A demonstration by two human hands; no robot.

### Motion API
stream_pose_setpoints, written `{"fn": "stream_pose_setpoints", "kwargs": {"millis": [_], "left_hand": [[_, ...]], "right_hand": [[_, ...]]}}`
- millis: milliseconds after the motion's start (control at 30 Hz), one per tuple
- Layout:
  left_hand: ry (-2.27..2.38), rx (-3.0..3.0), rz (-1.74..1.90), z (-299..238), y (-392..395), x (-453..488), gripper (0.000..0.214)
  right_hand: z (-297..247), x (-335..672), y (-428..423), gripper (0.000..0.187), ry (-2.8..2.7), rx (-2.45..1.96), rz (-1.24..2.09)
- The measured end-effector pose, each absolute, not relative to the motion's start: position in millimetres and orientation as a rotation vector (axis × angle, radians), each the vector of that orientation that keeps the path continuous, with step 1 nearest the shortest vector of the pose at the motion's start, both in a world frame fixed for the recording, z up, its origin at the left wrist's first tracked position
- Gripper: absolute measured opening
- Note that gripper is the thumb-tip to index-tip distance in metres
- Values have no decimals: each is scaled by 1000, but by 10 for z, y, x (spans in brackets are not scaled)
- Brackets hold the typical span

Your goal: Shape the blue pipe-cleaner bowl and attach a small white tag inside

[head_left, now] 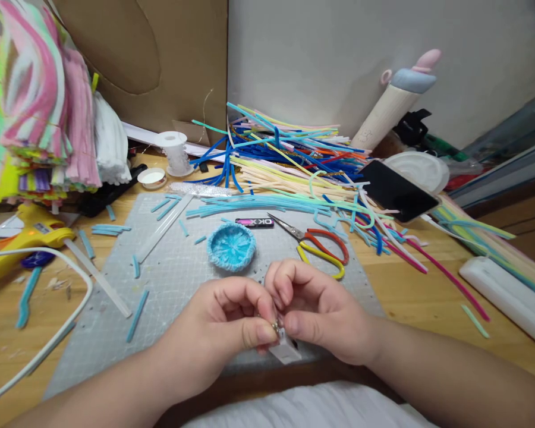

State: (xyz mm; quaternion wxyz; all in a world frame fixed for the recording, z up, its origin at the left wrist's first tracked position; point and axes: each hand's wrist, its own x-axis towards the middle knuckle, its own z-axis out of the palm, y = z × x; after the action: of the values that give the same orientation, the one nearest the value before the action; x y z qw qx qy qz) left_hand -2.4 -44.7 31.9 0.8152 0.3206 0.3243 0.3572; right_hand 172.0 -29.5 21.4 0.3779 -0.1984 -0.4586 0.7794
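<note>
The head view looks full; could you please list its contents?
cutting mat: one, grey, centre
fuzzy bowl: one, blue, centre
scissors: one, red-yellow handles, centre
battery-like cylinder: one, black-pink, centre
cut pieces: many, blue, left
pipe cleaners: many, mixed, back
fuzzy bundles: several, multicoloured, left
glue gun: one, yellow, left
glue sticks: two, clear, left
spool: one, white, back
phone: one, black, right
capped container: one, cream, back
bar: one, white, right
cardboard: one, brown, back
small object: one, white, front centre
left hand: one, front
right hand: one, front
</note>
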Motion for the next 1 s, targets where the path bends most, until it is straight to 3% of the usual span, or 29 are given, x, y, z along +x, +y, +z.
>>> {"fn": "stream_pose_setpoints", "kwargs": {"millis": [233, 1000], "left_hand": [[668, 670, 774, 273, -433, -14, 15], [666, 697, 823, 297, -436, 11, 13]], "right_hand": [[224, 1680, -291, 25, -1069, -458, 2095], [225, 1716, -292, 18, -1229, -438, 1951]]}}
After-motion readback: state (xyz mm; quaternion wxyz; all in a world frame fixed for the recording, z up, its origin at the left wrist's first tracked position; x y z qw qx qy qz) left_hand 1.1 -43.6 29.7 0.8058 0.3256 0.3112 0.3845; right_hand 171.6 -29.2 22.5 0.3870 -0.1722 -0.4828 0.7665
